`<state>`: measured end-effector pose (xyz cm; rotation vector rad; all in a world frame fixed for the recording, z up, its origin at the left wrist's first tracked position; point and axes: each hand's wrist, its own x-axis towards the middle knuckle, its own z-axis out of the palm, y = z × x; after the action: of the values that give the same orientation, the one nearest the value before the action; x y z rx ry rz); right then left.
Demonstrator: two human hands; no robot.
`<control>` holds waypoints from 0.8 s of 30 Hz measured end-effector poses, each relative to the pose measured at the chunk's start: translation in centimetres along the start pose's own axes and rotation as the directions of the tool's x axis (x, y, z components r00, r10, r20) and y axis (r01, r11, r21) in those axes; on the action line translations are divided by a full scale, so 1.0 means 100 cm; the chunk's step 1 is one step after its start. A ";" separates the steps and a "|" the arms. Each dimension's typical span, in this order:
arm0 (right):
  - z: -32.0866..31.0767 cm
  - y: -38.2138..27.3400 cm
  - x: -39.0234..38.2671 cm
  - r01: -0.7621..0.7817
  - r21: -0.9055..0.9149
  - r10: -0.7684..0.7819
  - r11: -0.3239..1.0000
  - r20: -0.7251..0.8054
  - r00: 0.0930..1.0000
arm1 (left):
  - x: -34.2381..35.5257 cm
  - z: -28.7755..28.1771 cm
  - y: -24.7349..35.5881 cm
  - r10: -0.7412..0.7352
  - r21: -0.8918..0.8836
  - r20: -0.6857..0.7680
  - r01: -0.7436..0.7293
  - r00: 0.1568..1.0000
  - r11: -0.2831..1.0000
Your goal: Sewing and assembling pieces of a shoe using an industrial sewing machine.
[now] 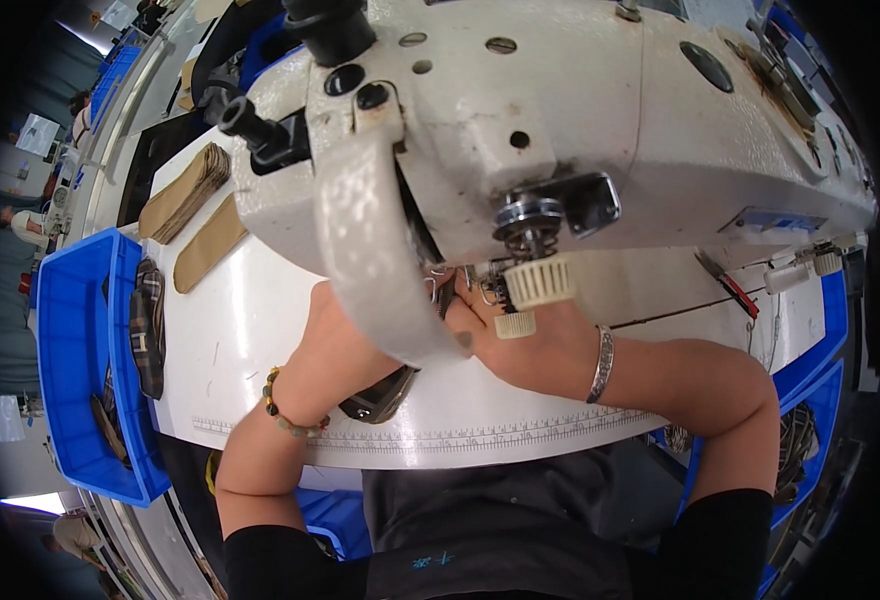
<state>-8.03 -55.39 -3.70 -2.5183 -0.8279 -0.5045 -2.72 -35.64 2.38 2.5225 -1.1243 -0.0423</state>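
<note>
A large white sewing machine head (560,120) fills the top of the view and hides most of both hands. My left hand (335,335), with a bead bracelet on the wrist, reaches under the machine arm and rests on a dark piece of material (380,395) lying on the white table (250,330). My right hand (505,345), with a silver bangle on the wrist, reaches under the machine near the needle area. The fingers of both hands are hidden, so their grip does not show.
A blue bin (70,350) with dark checked pieces stands at the left table edge. Tan flat pieces (190,190) are stacked at the back left. Another blue bin (810,420) sits at the right. A ruler strip runs along the table's front edge. Other people sit far left.
</note>
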 end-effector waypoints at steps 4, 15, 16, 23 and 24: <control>0.003 -0.002 0.000 0.003 -0.012 -0.004 1.000 -0.060 0.998 | -0.003 -0.001 0.001 -0.005 0.034 -0.035 0.006 0.999 0.999; -0.006 -0.009 -0.003 0.029 -0.025 -0.029 0.999 -0.023 0.999 | -0.006 0.001 -0.010 0.001 0.117 -0.002 -0.001 1.000 0.993; -0.006 -0.008 -0.003 0.037 -0.029 -0.037 0.999 0.019 0.999 | -0.006 0.000 -0.008 0.009 0.161 0.012 -0.010 1.000 0.987; -0.006 -0.007 0.000 0.050 -0.007 -0.051 0.999 -0.067 0.996 | -0.005 0.001 0.000 -0.017 0.179 0.029 0.011 0.999 0.984; -0.008 -0.006 0.000 0.060 -0.003 -0.060 0.998 -0.043 0.997 | -0.005 0.003 0.002 0.006 0.169 0.002 -0.006 1.000 0.986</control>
<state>-8.57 -55.33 -2.88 -2.4821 -0.8891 -0.5769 -3.26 -35.52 2.14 2.6672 -1.1810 0.0555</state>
